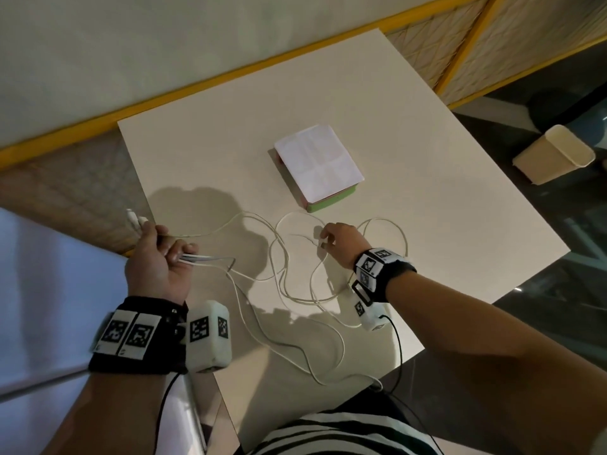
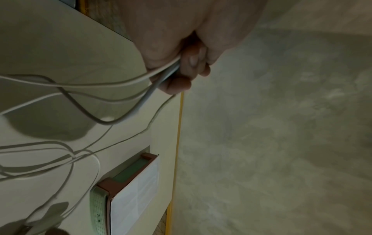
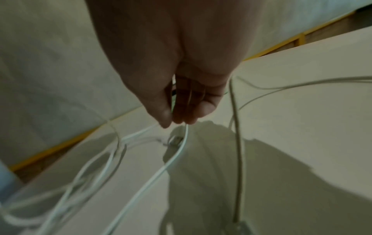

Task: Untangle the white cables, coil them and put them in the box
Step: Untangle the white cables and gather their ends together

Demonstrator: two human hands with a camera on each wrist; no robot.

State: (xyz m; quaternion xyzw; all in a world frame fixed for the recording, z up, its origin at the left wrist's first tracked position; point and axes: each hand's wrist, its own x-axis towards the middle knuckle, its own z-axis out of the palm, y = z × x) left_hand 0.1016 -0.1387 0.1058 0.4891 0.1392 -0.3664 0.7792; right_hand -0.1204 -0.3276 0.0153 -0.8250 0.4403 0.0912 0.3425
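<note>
Thin white cables (image 1: pixel 295 284) lie in loose, crossing loops over the near half of the white table (image 1: pixel 197 159). My left hand (image 1: pixel 161 254) is raised at the table's left edge and grips a bundle of cable strands (image 2: pixel 161 74), with white plug ends (image 1: pixel 134 220) sticking out above the fist. My right hand (image 1: pixel 335 239) is lowered over the middle of the tangle and pinches a cable strand (image 3: pixel 181 143) between thumb and fingertips. The box (image 1: pixel 331 198) is green with a pink rim and stands behind the cables, covered by a white sheet (image 1: pixel 318 162).
A beige bin (image 1: pixel 555 156) stands on the dark floor to the right of the table. A yellow-edged ledge (image 1: pixel 164 100) and a wall run along the table's far side. One cable hangs over the near table edge (image 1: pixel 377 384).
</note>
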